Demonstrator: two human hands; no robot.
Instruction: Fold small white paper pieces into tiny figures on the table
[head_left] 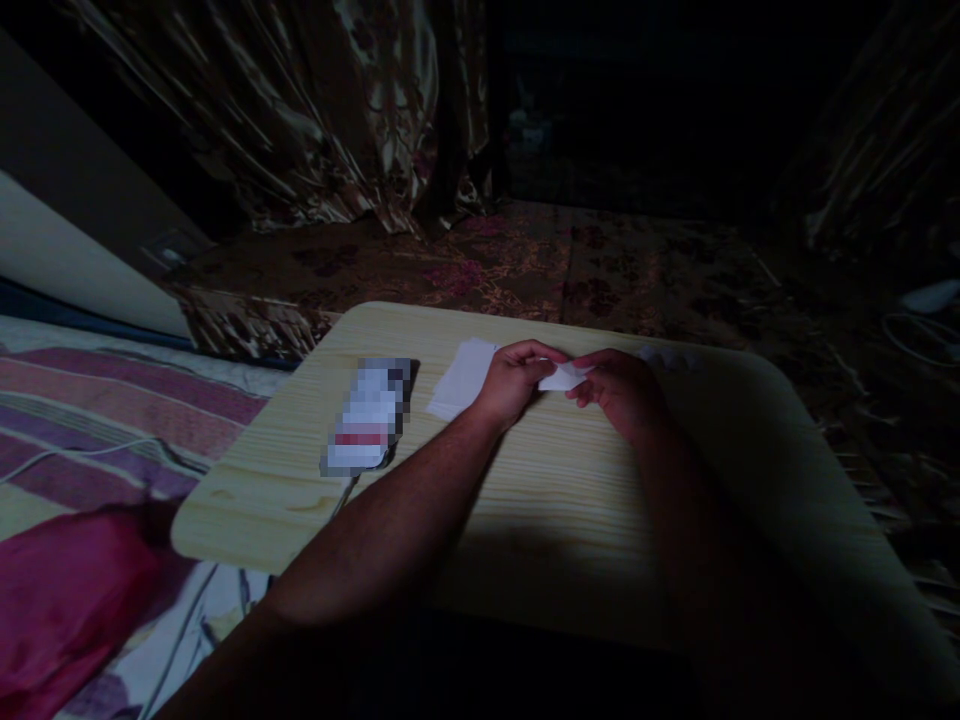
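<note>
Between the fingertips: a small piece of white paper is being held over the table, looking smooth, creased and angular.
Left hand: thumb and fingers are closing narrowly on the paper's left end.
Right hand: thumb and fingers are pinching the paper's right end, the lower fingers curling beneath.
White sheets: they are lying flat in a loosely fanned stack, the left hand partly covering them.
Small white pieces: they are sitting in a row beyond the right hand, too dim for telling their shape.
Table: it is showing pale, streaked wood grain and rounded corners.
Pixelated flat object: it is lying left of the sheets, a pale cable running from its near end.
Striped bedding: it is spreading leftward, crumpled pink fabric bunching on it.
Curtain: it is hanging in glossy folds above a flower-patterned cloth.
</note>
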